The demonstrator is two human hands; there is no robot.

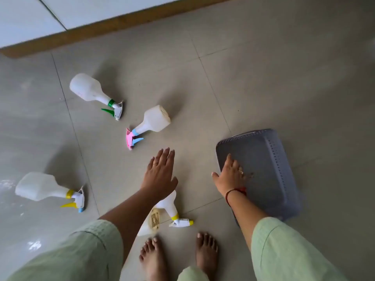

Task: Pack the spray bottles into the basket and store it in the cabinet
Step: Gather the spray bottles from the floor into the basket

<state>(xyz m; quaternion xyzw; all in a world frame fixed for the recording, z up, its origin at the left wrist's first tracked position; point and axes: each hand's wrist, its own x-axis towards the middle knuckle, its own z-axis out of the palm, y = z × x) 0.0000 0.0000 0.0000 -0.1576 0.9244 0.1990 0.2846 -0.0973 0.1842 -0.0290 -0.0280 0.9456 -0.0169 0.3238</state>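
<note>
Several white spray bottles lie on their sides on the tiled floor. One has a green trigger [89,89], one a pink and blue head [156,120], one a yellow trigger [40,186]. Another, with a yellow collar [169,205], lies by my feet, partly hidden under my left forearm. My left hand [160,171] hovers flat above the floor, fingers apart, holding nothing. The grey perforated basket [272,179] sits tipped at the right and holds nothing that I can see. My right hand [231,175] grips its left edge, thumb over the rim.
White cabinet doors [26,19] with a brown plinth [60,40] run along the top left. My bare feet [152,254] stand at the bottom centre. Pale green sleeves fill the lower corners. Glossy floor tiles spread all around.
</note>
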